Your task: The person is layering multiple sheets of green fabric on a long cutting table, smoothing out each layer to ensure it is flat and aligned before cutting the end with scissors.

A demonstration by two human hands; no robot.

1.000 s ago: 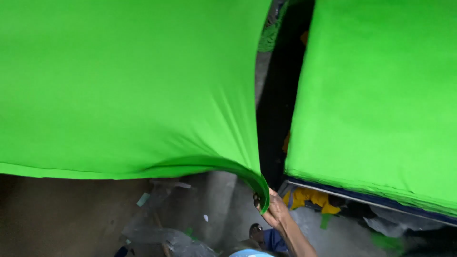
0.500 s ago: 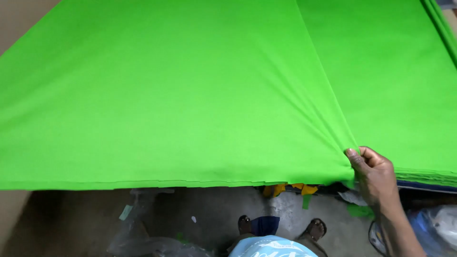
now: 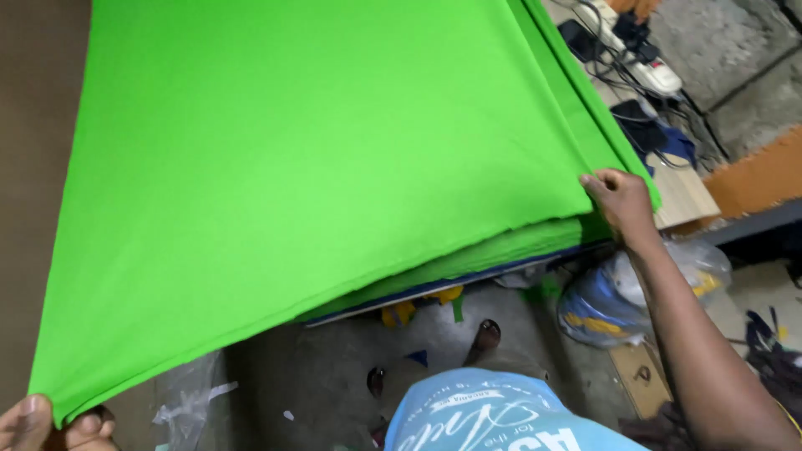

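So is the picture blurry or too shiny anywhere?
In the head view, the green fabric is bright and evenly lit, with no glare. Soft shadow sits under its lifted front edge. The left hand, cut off at the frame corner, looks slightly soft; the right hand is sharp. The straight edges splay out, which suggests a wide lens.

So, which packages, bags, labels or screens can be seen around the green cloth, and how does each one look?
Clear plastic bag with blue and yellow contents: on the floor, below the right hand.
Crumpled clear plastic wrap: on the floor, near the left hand.
Flat brown cardboard piece: on the floor beside the bag.
No screen is visible.
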